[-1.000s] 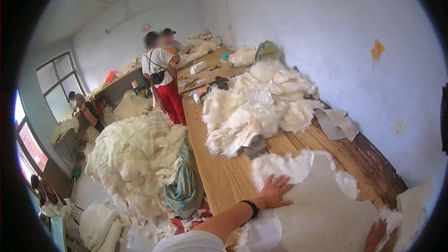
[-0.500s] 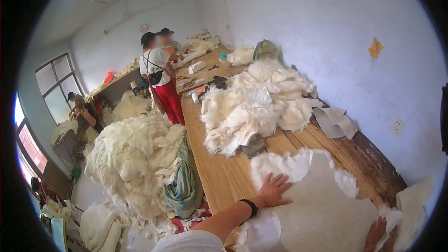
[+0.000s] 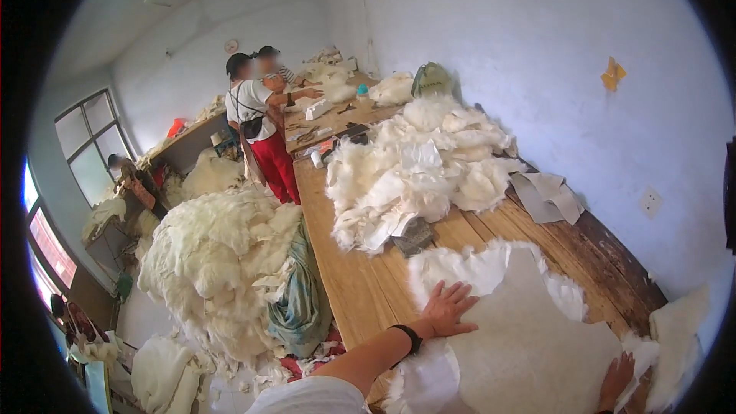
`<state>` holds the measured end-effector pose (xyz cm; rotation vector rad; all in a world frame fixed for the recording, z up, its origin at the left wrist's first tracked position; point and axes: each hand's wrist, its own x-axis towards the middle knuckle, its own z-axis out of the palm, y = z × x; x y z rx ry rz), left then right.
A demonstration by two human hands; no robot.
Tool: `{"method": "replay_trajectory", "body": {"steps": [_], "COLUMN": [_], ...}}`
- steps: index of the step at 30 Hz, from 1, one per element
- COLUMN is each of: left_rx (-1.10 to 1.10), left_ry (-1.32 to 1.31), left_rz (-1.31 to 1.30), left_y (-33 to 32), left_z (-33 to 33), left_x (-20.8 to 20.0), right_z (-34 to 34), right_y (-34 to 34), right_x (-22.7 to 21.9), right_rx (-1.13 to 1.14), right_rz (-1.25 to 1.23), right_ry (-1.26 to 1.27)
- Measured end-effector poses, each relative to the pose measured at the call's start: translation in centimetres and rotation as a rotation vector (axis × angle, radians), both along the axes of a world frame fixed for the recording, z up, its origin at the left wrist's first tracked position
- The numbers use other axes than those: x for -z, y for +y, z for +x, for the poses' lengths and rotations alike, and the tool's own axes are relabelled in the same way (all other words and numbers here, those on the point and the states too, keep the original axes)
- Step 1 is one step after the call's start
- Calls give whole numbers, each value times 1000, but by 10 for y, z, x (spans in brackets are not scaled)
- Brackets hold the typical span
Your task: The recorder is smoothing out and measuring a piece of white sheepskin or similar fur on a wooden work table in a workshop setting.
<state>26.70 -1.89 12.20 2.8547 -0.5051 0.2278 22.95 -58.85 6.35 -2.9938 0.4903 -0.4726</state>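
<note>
A pale, flat sheet with a hide-like outline point(image 3: 529, 337) lies on the wooden table in front of me, over a white fur pelt point(image 3: 460, 264) whose fluffy edges stick out around it. I cannot tell whether the sheet is a separate pattern or bare skin. My left hand point(image 3: 448, 310), with a black band at the wrist, rests flat across the sheet's left edge and the fur, fingers spread. At the lower right, my right hand point(image 3: 618, 378) lies with fingers extended on the sheet's right edge; its wrist runs out of the picture.
Farther along the table point(image 3: 360, 276) lie a heap of white pelts point(image 3: 422, 161), a dark grey block point(image 3: 414, 236) and a grey folded piece point(image 3: 546, 198). A large fur pile point(image 3: 222, 261) stands on the floor to the left. Co-workers point(image 3: 257, 115) stand at the far table.
My right hand has shifted slightly upward and shows more clearly. My left hand stays on the sheet. A far co-worker's arm now reaches out over the table.
</note>
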Motion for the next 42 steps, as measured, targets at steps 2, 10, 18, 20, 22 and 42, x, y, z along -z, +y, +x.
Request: {"method": "replay_trajectory", "body": {"steps": [2,10,18,20,22,42], "left_rx": [-2,-4,-4,-7,-5,-16], "left_ry": [-4,-26,-49,-40,-32,-7], "left_rz": [4,7,20,12,10,24], "left_y": [1,0,1,1,1,7], "left_z": [0,1,1,-1,1,-5], "left_x": [1,4,6,6,5,2], "right_z": [-1,-2,-4,-7,-7,-4], "right_y": [2,6,15,20,25,17], "right_x": [-1,-9,-19,-25,-30,-10], "right_rx": [1,19,27,23,27,-35], "right_rz": [6,32,80,81,77,64], "right_ry": [-5,40,45,45,63,-14]}}
